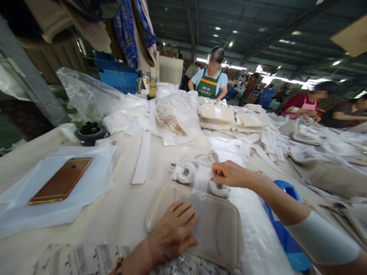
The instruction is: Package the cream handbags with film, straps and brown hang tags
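A flat cream handbag (218, 229) lies on the table right in front of me. My left hand (173, 233) rests on it with fingers spread flat, pressing down near a white paper strip (199, 191) that runs across the bag. My right hand (229, 174) is closed in a pinch at the strip's far end, just past the bag's top edge. Two rolled white wrapped handles (185, 172) lie beside that hand.
A gold phone (61, 180) lies on white sheets at the left, a black tape roll (91, 134) behind it. Plastic bags (174, 114), white strips and stacked cream bags (218, 114) cover the table's far side. Three people work behind. A blue object (282, 229) sits under my right forearm.
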The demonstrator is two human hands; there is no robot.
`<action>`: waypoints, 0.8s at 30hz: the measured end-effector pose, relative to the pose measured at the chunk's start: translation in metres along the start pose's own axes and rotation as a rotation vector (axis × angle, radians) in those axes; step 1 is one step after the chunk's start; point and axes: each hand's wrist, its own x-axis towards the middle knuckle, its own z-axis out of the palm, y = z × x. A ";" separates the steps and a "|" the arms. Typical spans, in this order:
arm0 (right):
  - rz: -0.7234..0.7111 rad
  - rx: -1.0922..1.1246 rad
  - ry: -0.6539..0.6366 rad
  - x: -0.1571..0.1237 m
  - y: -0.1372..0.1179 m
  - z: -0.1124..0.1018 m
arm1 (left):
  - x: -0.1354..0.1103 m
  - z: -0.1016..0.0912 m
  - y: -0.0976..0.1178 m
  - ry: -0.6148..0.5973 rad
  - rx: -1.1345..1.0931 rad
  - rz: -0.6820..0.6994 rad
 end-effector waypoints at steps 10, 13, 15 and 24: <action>-0.316 -0.027 -0.249 -0.017 -0.040 0.008 | 0.000 0.002 0.001 -0.051 -0.004 -0.008; -0.261 -0.157 -0.310 0.002 -0.041 0.016 | -0.001 0.004 0.000 -0.045 -0.034 -0.020; -0.233 -0.215 -0.304 0.014 -0.040 0.021 | -0.001 0.005 -0.001 -0.029 -0.046 -0.025; -0.087 -0.273 -0.306 0.036 -0.038 0.031 | -0.002 0.007 -0.001 -0.036 -0.072 -0.018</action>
